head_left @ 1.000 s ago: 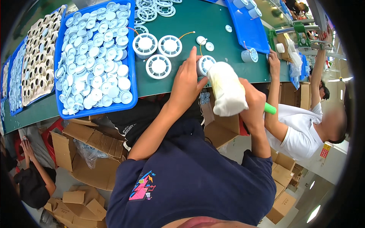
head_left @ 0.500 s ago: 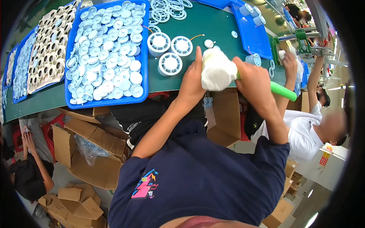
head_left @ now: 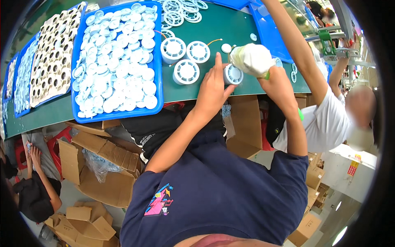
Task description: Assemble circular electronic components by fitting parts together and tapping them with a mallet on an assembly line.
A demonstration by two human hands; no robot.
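Note:
My right hand [head_left: 280, 88] grips a green-handled mallet whose head is wrapped in white cloth [head_left: 252, 59]. The wrapped head is up and to the right of a light-blue round slotted housing [head_left: 234, 75] at the table's near edge. My left hand [head_left: 213, 88] holds that housing by its left side, thumb along the lower side. Three similar slotted housings [head_left: 186, 72] stand just left of my left hand, with thin wires by two of them. A small white round cap [head_left: 226, 48] lies beyond the held housing.
A blue tray [head_left: 159, 82] heaped with light-blue round caps stands on the left of the green table [head_left: 222, 22]. Farther left is a moulded egg-crate tray [head_left: 55, 53]. Slotted rings [head_left: 192, 16] lie at the back. A co-worker's arm [head_left: 298, 45] reaches over a blue tray on the right.
The mallet head has moved right, off the housing, which now shows in my left hand. The co-worker's arm on the right has swung across the table.

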